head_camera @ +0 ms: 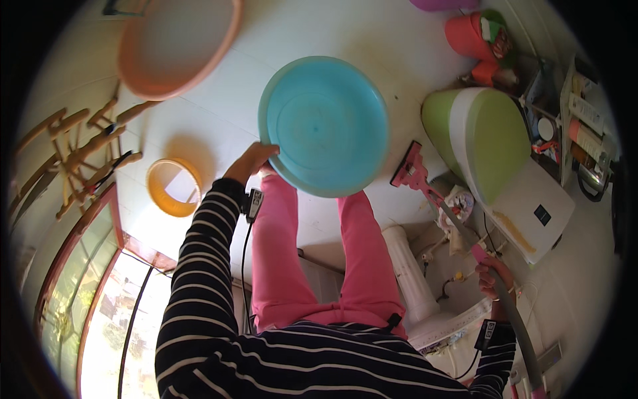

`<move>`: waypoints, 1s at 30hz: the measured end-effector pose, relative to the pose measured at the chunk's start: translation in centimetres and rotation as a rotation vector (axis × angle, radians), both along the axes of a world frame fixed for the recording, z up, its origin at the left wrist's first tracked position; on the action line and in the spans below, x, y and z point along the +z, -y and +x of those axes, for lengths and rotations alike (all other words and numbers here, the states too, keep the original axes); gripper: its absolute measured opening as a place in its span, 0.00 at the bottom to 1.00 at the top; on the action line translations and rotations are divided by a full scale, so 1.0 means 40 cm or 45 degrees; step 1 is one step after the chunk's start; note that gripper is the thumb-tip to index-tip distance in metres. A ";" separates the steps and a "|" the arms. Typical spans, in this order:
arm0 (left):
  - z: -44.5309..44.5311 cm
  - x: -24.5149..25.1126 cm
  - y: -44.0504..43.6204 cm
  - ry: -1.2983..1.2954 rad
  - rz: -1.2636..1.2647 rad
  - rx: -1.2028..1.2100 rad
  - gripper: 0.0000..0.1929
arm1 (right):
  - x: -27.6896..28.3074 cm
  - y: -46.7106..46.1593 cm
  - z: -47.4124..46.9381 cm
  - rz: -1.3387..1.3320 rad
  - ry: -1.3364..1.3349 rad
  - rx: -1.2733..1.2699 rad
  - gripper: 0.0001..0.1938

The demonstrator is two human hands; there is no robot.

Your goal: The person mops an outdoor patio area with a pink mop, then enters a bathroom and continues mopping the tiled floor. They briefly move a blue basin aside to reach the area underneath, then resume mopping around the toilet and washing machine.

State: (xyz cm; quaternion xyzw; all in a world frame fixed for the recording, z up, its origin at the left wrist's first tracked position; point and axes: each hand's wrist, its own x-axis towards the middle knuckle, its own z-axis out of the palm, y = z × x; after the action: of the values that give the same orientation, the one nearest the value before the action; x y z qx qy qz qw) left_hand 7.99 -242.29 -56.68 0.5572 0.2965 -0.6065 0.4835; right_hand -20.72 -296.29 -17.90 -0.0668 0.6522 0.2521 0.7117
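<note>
My left hand (253, 162) grips the near-left rim of a round light-blue plastic basin (319, 127), thumb over the edge. The basin's open side faces me, and nothing shows inside it. At the right, my right hand (494, 280) is closed around the grey pole (457, 222) of a long-handled floor brush or squeegee. Its pink head (410, 168) has a dark edge and points up and to the left, apart from the basin. The pole's other end runs down past my right sleeve.
An orange-pink tub (174, 55) and a yellow basket-like bin (173, 187) are left. Wooden chairs or stools (82, 149) stand beside a glazed door (82, 259). Right are a green-and-white toilet (491, 144), red bucket (468, 37), pedestal sink (411, 274) and bottle shelf (583, 132).
</note>
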 end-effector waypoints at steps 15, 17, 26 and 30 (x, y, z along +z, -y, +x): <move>-0.009 0.618 -0.571 0.215 -0.029 0.832 0.23 | -0.219 -0.125 0.068 0.421 0.241 -0.112 0.09; 0.029 0.658 -0.622 0.299 0.049 0.861 0.24 | -0.234 -0.172 0.111 0.155 0.222 0.115 0.09; 0.296 0.698 -0.671 0.526 0.452 0.860 0.25 | -0.270 -0.252 0.206 0.129 0.047 0.158 0.11; 0.420 0.714 -0.645 0.716 0.666 0.760 0.25 | -0.281 -0.243 0.264 0.112 0.067 0.122 0.10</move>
State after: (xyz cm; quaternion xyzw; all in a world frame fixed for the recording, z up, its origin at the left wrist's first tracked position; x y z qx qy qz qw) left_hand 24.79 -216.51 -28.14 0.6930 0.4438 -0.1725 0.5413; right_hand -10.17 -286.59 -29.15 -0.0731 0.6175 0.3125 0.7181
